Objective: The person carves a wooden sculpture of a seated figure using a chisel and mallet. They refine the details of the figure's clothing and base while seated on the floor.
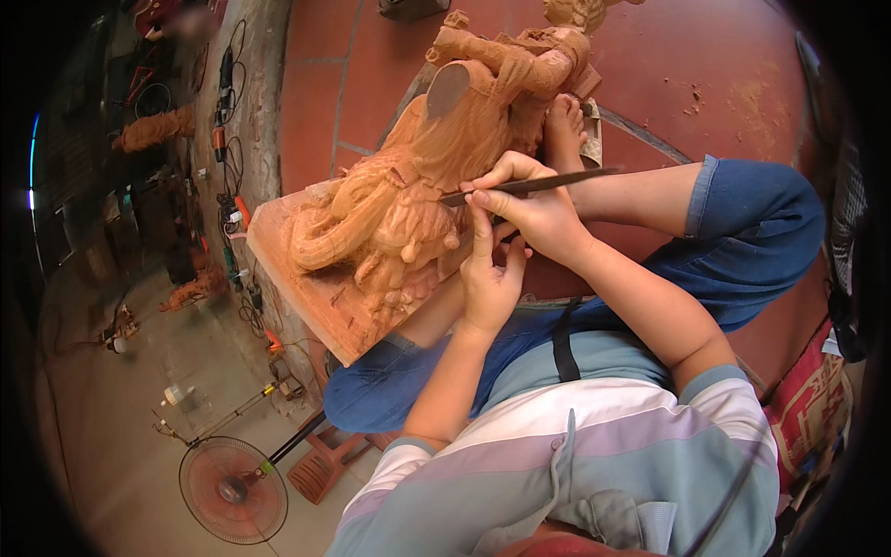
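Note:
A reddish-brown wooden carving [408,200] lies tilted across my lap and the floor, its figure folds and scrollwork rising from a flat block base. My right hand [543,215] is closed around a slim dark carving chisel [548,183], thumb along the shaft. Its tip meets the carved wood near the middle of the piece. Just below, my left hand [492,283] reaches up with a finger stretched towards the right thumb and the chisel tip. The left thumb stands apart; whether that finger presses on the chisel is hidden.
My bare foot [562,130] rests beside the carving's far side. Red floor tiles [691,56] carry wood shavings. Power tools with cords [225,79] line a ledge at left. A round fan [232,489] stands lower left, near a brown plastic stool [320,469]. A red sack [807,404] sits at right.

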Available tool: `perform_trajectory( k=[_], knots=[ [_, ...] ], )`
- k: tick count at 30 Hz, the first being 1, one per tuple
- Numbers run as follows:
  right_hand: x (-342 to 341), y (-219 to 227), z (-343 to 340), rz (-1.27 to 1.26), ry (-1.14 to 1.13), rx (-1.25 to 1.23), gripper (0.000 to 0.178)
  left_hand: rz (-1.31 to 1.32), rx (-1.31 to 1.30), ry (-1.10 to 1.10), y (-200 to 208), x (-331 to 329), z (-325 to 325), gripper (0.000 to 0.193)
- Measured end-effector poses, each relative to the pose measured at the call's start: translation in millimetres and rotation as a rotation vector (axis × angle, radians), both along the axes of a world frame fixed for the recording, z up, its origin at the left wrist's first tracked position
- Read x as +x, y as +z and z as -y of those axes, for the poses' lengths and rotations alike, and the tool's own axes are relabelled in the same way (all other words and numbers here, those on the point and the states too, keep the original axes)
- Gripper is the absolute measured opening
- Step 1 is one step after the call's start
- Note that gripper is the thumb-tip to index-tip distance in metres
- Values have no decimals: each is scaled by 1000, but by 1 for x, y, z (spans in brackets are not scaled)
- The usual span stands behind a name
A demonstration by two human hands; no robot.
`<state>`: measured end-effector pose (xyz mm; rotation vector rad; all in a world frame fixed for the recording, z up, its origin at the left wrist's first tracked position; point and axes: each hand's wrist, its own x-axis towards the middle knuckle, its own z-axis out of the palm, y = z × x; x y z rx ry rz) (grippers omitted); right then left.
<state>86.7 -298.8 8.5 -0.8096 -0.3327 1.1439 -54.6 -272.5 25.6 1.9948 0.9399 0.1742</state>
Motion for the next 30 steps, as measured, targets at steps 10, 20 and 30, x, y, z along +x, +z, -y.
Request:
perform_trajectory(
  k=[10, 20, 30],
  knots=[
    [11, 7, -3, 161, -17, -41, 10, 17, -16, 3, 4, 5, -6, 89],
    [9, 11, -7, 332, -8, 102, 12, 91, 143, 52, 10, 11, 8, 85],
    [2, 19, -1, 386, 51, 73, 12, 124, 77, 93, 16, 3, 17, 97]
  ],
)
